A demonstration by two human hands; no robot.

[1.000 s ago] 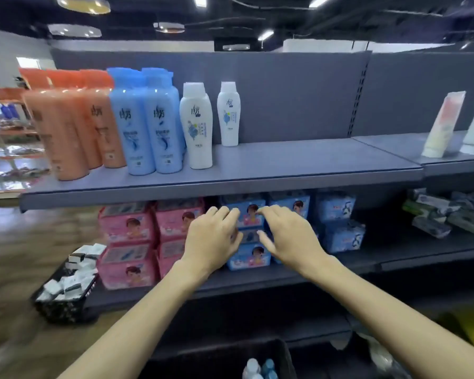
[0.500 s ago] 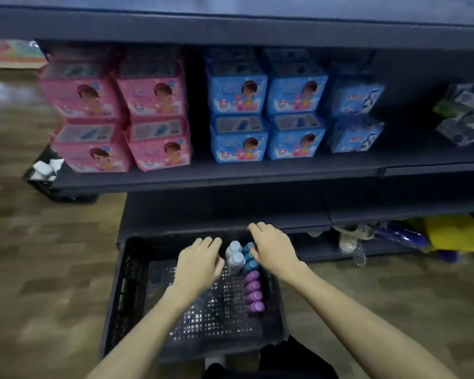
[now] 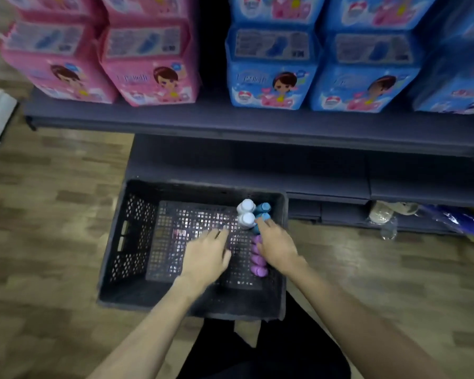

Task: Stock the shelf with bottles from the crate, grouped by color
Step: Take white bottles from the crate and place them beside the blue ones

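Neither hand held anything. The right hand point(image 3: 275, 244) was released, its fingers extended forward over the bottles, with the fingertips point(image 3: 261, 222) at the cap of a blue bottle point(image 3: 260, 216); contact could not be confirmed because of motion blur. The left hand point(image 3: 206, 253) was likewise released, fingers straight, positioned above the bare mesh floor of the crate point(image 3: 137, 236) and just beside the right hand. The bottles stood upright along the right wall of the crate, seen cap-on from above: two white bottles point(image 3: 246, 213) at the far end, the blue bottles (two caps visible) directly beside them against the wall, and a row of purple bottles point(image 3: 257, 262) nearer the person, partly covered by the right hand. The crate was a dark perforated plastic type resting on the wooden floor point(image 3: 47, 214), pushed against the base of the shelf unit point(image 3: 230, 124). On the shelf above, pink packages point(image 3: 148, 69) occupied the left section and blue packages point(image 3: 271, 75) the right section, each stacked two high. Loose items lay under the bottom shelf at the right, too blurred to identify.
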